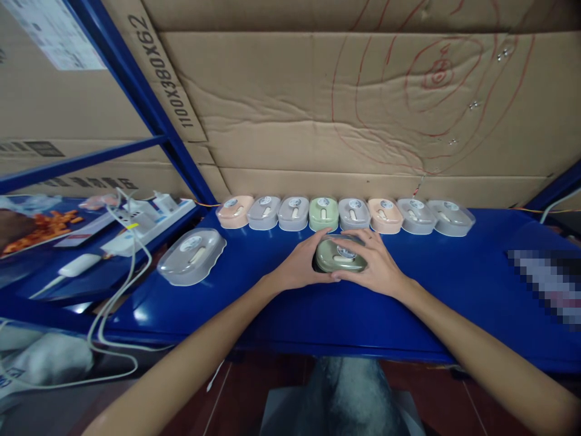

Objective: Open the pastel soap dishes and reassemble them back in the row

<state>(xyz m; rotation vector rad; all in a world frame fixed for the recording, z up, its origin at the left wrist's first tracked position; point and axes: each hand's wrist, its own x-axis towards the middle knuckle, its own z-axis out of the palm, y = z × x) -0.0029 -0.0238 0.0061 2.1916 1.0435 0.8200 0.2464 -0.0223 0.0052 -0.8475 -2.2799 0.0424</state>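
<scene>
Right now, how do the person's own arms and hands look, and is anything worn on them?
Both forearms are bare up to the picture's edge: no sleeves show. The left hand and the right hand wear no gloves, and I see no watch, ring or bracelet. The arms look slim.

A single head-worn view looks forward and down from just above the blue counter, close in. The cardboard wall fills the upper frame, both forearms enter from the bottom edge, and the shelf frame crosses the upper left.

ten lidded boxes (eight in a row); two hands; one power strip
</scene>
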